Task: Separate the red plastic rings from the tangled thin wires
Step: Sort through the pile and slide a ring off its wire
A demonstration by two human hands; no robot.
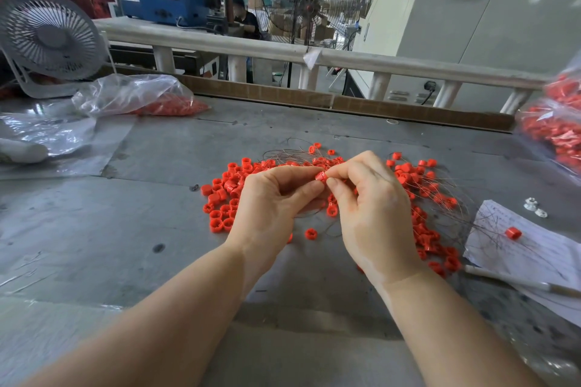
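Pinching one small red plastic ring point(320, 176) between left hand point(273, 201) and right hand point(371, 207); light, rigid, likely slippery; thin tangled wires point(440, 198) springy—grip rim.

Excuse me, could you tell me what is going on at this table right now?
A person is pulling red rings off thin wires. Both hands, left and right, pinch one ring between the fingertips, held above the table. A heap of rings lies under and around the hands, with wires tangled through those on the right. One ring sits apart on a sheet of paper. Bags of rings lie at the table's far left and right edge.
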